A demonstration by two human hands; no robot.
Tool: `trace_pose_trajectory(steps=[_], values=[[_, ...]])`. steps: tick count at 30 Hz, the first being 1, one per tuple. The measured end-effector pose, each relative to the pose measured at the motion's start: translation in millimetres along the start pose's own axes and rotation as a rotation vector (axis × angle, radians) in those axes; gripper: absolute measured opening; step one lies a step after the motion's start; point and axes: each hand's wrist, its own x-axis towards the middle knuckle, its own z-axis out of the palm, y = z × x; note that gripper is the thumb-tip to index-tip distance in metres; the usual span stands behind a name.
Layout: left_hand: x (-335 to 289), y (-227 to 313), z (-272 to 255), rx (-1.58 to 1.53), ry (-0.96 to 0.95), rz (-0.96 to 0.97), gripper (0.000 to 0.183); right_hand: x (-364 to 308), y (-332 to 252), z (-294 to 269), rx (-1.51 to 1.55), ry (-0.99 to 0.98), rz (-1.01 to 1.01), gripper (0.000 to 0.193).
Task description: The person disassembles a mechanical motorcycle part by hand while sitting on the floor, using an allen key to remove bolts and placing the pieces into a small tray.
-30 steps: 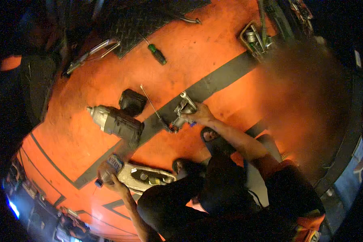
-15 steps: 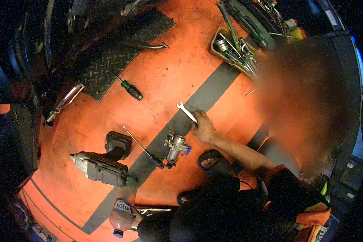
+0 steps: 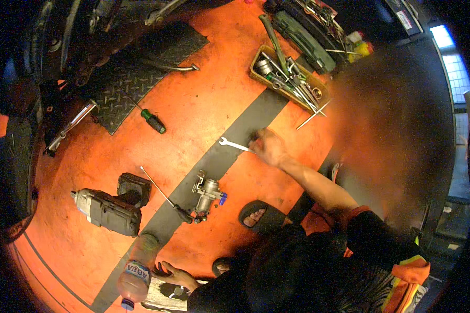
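My right hand (image 3: 269, 147), slightly blurred, is closed around one end of an open-end wrench (image 3: 236, 145); its jaws point left above the dark floor stripe. At the lower left, my left hand (image 3: 176, 276) has its fingers apart and holds nothing. It is beside a clear plastic bottle (image 3: 134, 279) with a blue cap, over a pale flat object (image 3: 159, 295). Between my hands a metal throttle body (image 3: 209, 194) with a blue connector lies on the floor. A thin screwdriver (image 3: 164, 193) with a black handle rests against it.
A cordless impact wrench (image 3: 109, 208) lies left of the screwdriver. Farther off are a green-handled screwdriver (image 3: 153, 121), a black tread plate (image 3: 130, 86) and a yellow tool tray (image 3: 256, 73) beside a green case (image 3: 303, 39). A blurred patch (image 3: 397, 130) covers the right side.
The view has shifted, moving the floor items leftward. The wrench now lies flatter in my right hand. My left hand, partly hidden before, now shows its fingers spread near the bottle.
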Motion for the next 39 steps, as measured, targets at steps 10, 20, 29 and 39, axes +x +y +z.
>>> trace_pose_trajectory(steps=[10,20,29,39], values=[[-100.4,8.1,-32.6,-0.233,-0.477,-0.173,0.053,128.5,130.2,-107.6,-0.092,0.273,0.122,0.051],[-126.1,-55.0,-70.2,0.094,-0.586,0.046,0.049,152.1,190.7,-143.7,-0.600,0.493,-0.148,0.052],[-132.7,-67.2,-68.4,0.047,-0.665,-0.060,0.042,230.0,211.8,-121.1,-0.543,-0.034,0.043,0.044],[-84.4,5.0,-53.5,0.166,-0.720,0.029,0.032,277.9,195.2,-137.5,-0.409,-0.006,0.178,0.051]])
